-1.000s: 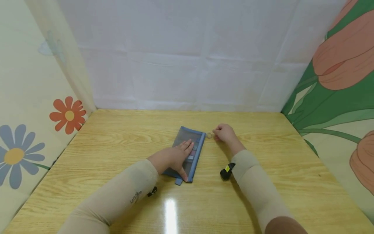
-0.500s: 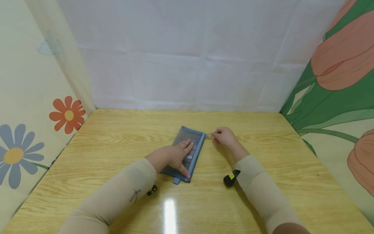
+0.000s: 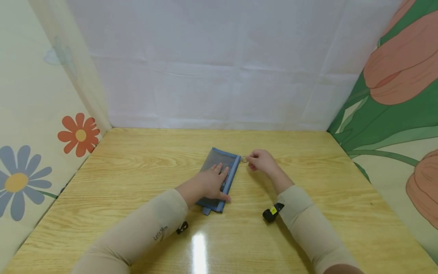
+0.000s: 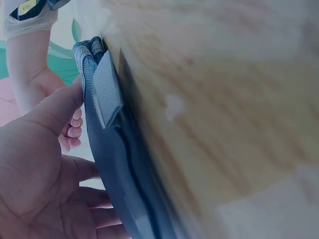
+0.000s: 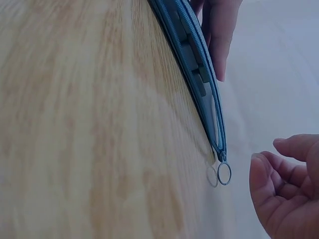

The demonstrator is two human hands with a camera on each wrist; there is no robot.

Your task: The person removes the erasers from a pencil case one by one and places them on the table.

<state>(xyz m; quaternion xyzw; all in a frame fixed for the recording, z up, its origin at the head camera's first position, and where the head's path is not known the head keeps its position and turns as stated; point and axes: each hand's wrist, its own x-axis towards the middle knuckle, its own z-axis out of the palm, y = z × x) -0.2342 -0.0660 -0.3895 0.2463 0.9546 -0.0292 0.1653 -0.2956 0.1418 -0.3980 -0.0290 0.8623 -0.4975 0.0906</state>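
Note:
A blue-edged, see-through mesh zipper pouch (image 3: 213,160) lies on the wooden table. My left hand (image 3: 213,183) is spread flat over it, with the thumb reaching past the zipper edge. The right wrist view shows the pouch mouth (image 5: 192,62) gaping, with small items inside that are hard to make out. A metal pull ring (image 5: 224,173) hangs from the slider at the far end. Just right of that ring is my right hand (image 3: 261,160), its fingers loosely curled. A gap separates the fingertips from the ring in the right wrist view, and nothing is held.
The wooden table (image 3: 143,160) extends around the pouch on all sides. A white cloth (image 3: 205,76) hangs behind it, and flower-printed panels (image 3: 403,129) stand at both sides. A short fabric tab (image 4: 107,92) sticks out of the pouch's near end.
My left hand has shifted slightly right on the pouch, its thumb swinging outward past the zipper edge. The right hand has edged left and toward me, near the ring.

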